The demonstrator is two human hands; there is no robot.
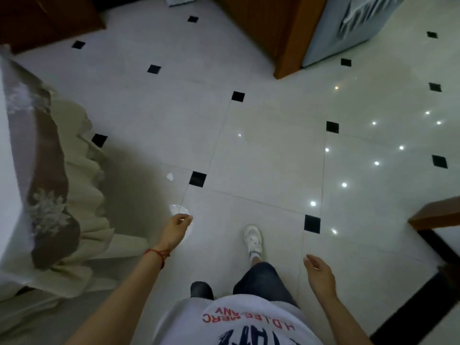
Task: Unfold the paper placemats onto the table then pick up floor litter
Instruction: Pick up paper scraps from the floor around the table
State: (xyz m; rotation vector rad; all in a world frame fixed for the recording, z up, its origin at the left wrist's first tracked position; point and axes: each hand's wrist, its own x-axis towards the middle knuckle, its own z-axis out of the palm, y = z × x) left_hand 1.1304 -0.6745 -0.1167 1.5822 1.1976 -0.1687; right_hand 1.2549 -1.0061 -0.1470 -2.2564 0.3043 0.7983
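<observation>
**Left hand pinching white litter above the tiled floor**

While the person stands on the pale tiled floor [261, 150], the left hand [177, 229] hangs at lower centre-left of the frame, its fingertips pinched on a thin white piece of litter [179, 210] that shows just above and beside the knuckles; what kind of scrap it is cannot be told. A second small crumpled white scrap [170, 177] lies on the floor above that hand, apart from it, just left of a black inset tile [197, 179]. The right hand [319, 273], at lower right, holds nothing, fingers loosely spread. A white shoe [253, 240] sits between the hands. A draped table [37, 170] fills the left edge.
</observation>
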